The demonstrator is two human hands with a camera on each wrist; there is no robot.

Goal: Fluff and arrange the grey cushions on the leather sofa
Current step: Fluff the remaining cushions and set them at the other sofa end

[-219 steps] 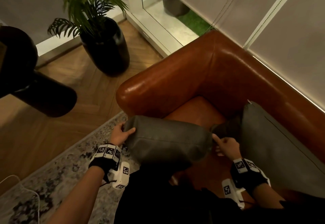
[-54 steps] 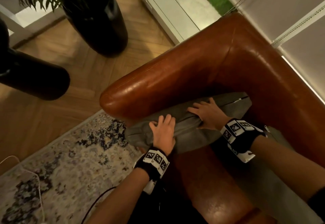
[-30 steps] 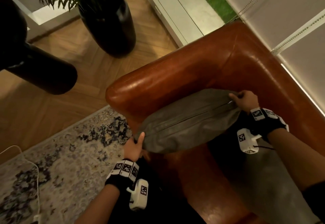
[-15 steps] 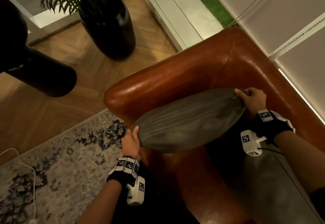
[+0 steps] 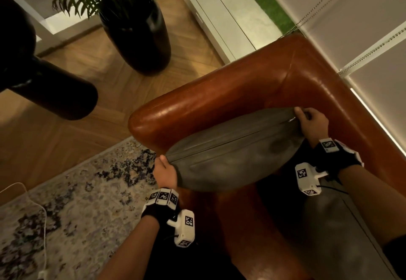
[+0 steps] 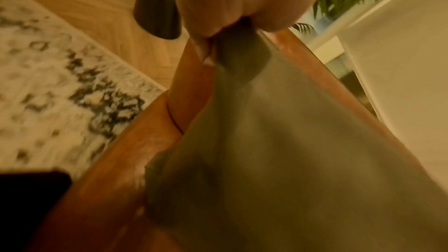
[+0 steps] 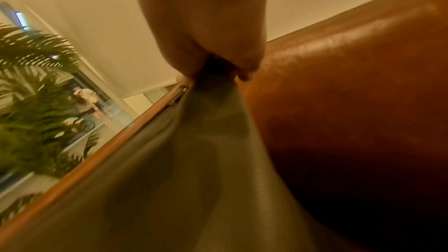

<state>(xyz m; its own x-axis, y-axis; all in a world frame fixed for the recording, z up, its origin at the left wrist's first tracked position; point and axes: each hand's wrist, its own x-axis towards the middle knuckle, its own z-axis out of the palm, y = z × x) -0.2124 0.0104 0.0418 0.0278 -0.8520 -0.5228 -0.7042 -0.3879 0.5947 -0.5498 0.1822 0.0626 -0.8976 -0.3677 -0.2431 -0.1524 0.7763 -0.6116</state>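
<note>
A plump grey cushion (image 5: 230, 152) hangs above the seat in the corner of the brown leather sofa (image 5: 219, 95), its zip seam facing up. My left hand (image 5: 164, 173) grips its near left corner. At the far right corner, beside the zip pull, my right hand (image 5: 308, 121) pinches the fabric. The left wrist view shows the grey cushion (image 6: 290, 150) gathered in my left hand (image 6: 232, 26). In the right wrist view the grey cushion (image 7: 194, 160) bunches in my right hand (image 7: 213, 68). A second grey cushion (image 5: 334, 235) lies along the sofa back under my right forearm.
A patterned rug (image 5: 72, 202) covers the wood floor left of the sofa, with a white cable (image 5: 41, 224) on it. A tall black planter (image 5: 138, 29) with a palm stands beyond the armrest. A dark rounded object (image 5: 50, 90) juts in at the left. Window blinds (image 5: 362, 22) run behind the sofa.
Both hands, which pressed flat on the cushion earlier, took hold of its two ends and lifted it off the seat. Over the last half second it has barely moved.
</note>
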